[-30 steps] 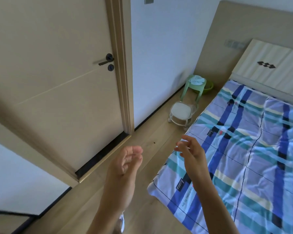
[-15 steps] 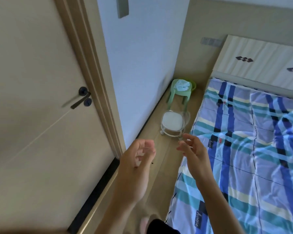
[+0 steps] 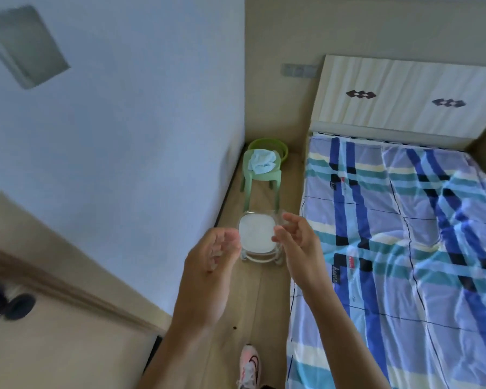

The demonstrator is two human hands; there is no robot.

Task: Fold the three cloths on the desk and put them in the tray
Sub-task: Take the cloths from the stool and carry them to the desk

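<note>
Wooden floor (image 3: 267,299) runs between a blue wall and a striped bed (image 3: 404,248). The view has swung away from the door toward two little stools. Both hands are empty: the left hand (image 3: 208,265) and right hand (image 3: 298,242) have loosely curled fingers. A crumpled cloth (image 3: 262,162) sits on the green stool (image 3: 261,178). No bench or tray shows, so folding hasn't started.

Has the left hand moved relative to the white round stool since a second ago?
Yes. The left hand has come forward along the floor; it now overlaps the white round stool, which earlier lay well ahead.
</note>
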